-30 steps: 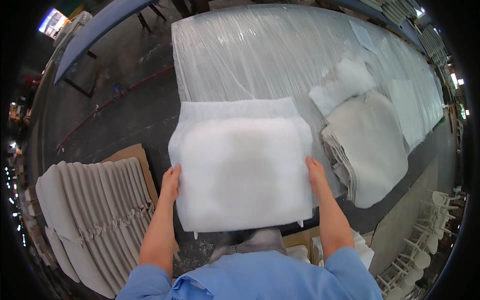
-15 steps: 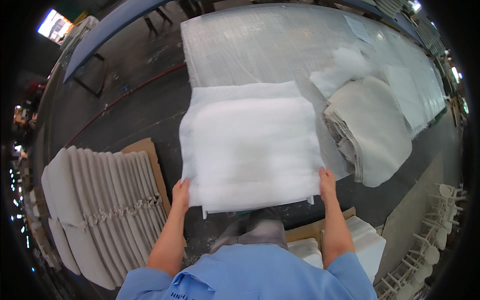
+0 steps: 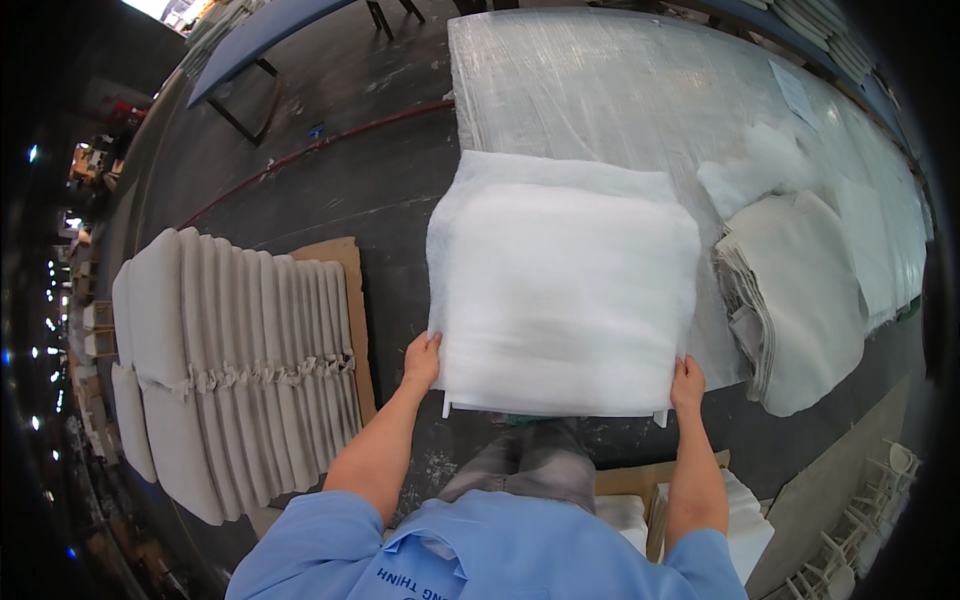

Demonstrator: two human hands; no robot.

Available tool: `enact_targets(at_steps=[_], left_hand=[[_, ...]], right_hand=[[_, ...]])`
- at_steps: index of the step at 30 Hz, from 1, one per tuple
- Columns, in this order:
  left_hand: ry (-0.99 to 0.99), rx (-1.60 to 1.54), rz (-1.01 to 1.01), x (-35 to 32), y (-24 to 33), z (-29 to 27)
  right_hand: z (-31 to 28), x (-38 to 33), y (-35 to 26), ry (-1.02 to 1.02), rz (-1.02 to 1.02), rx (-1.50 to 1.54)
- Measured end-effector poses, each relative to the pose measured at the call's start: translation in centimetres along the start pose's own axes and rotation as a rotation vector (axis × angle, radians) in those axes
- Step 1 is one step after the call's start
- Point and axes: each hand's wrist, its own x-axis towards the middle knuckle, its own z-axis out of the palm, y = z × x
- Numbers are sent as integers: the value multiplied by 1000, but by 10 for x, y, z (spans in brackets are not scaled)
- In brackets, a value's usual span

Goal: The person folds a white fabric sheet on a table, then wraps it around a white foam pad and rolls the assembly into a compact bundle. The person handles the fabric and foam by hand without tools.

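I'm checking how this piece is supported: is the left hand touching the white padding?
Touching. The head view shows the left hand with its fingertips right at the left edge of the white padding, no gap between them.

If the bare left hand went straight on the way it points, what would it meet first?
Most likely the white, fluffy, roughly rectangular padding sheet, whose left edge the left hand holds; depth beyond is unclear.

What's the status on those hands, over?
Left hand, right hand: pinching opposite edges. White padding: spread between them. Pale fabric stack: off right, seemingly not blocking.
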Motion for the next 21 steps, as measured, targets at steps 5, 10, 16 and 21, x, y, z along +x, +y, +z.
enact_targets(at_steps=[5,10,16,21], left_hand=[[23,94,90,-6,2,-7],[-81,-40,125,9,1,6],[-273,-275,-230,11,12,17],[-396,-108,-287,21,33,6]], right_hand=[[3,-5,5,18,30,33],[7,0,-6,35,1,-101],[-3,7,-16,-39,-30,-165],[-21,24,-44,-172,13,-374]])
